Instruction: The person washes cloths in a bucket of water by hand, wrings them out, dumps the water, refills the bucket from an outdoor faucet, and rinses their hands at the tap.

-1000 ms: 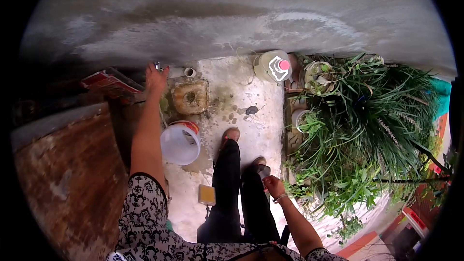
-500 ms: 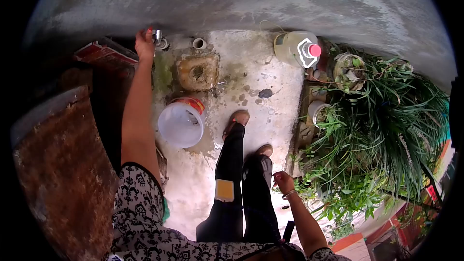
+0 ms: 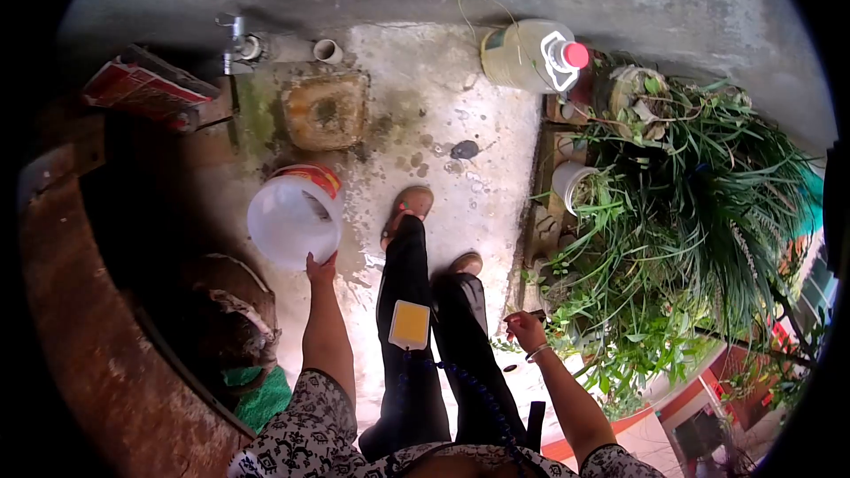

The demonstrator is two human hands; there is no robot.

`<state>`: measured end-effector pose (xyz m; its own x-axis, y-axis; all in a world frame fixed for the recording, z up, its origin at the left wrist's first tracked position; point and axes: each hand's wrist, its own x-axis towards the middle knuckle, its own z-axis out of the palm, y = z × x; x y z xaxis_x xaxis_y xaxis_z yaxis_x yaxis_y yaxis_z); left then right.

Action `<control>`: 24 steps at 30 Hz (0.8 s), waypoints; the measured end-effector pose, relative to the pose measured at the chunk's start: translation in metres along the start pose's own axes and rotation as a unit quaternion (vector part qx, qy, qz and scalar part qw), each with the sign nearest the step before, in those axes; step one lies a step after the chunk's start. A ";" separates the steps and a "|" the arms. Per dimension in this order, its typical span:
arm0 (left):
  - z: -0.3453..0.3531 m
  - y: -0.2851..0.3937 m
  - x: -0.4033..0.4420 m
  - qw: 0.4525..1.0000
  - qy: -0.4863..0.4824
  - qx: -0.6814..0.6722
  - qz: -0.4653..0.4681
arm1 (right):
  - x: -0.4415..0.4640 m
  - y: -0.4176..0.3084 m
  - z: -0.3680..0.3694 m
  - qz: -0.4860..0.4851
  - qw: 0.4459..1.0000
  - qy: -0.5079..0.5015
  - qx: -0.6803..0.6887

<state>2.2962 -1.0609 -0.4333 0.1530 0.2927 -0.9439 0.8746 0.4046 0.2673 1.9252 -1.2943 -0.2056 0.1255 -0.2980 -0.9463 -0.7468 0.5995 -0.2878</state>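
Note:
My left hand (image 3: 321, 267) is at the near rim of a white plastic bucket (image 3: 288, 223) with a red and yellow label. Its fingers close on that rim. The bucket stands on the concrete floor, its mouth facing up toward me. Low at the right, my right hand (image 3: 526, 329) is held beside my leg with its fingers curled in. A small dark thing (image 3: 537, 313) shows at its knuckles, and I cannot make out whether it is held. A metal tap (image 3: 235, 44) sticks out of the wall beyond the bucket.
A square drain basin (image 3: 292, 115) and a pipe end (image 3: 327, 51) lie below the wall. A large jug with a red cap (image 3: 522, 57) stands at the back. Leafy plants (image 3: 708, 212) fill the right side. At the left are a clay-coloured pot (image 3: 257, 301) and a rusty edge (image 3: 80, 327).
My left hand has come away from the tap, down to the bucket's rim, and grips it. My right hand stays low beside my leg. The view has shifted slightly.

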 end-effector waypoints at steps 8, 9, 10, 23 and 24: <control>-0.014 0.002 0.031 0.968 -0.203 -0.117 -0.086 | -0.012 0.038 0.003 0.018 0.999 0.028 -0.008; -0.006 0.006 0.020 0.968 -0.209 -0.107 -0.089 | -0.015 0.041 0.005 0.023 0.999 0.036 -0.009; 0.002 0.012 0.006 0.966 -0.228 -0.092 -0.076 | -0.018 0.042 0.006 0.017 0.999 0.040 0.001; 0.033 0.014 -0.298 0.814 -0.286 0.462 0.206 | -0.106 -0.092 0.011 -0.393 0.879 0.255 -0.086; 0.032 0.003 -0.326 0.772 -0.326 0.501 0.215 | -0.118 -0.111 0.007 -0.429 0.858 0.266 -0.091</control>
<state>2.2635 -1.1828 -0.1311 0.4418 -0.4174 -0.7941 0.5456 -0.5776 0.6072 1.9975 -1.3208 -0.0627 0.3995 -0.8984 -0.1822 -0.6244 -0.1212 -0.7717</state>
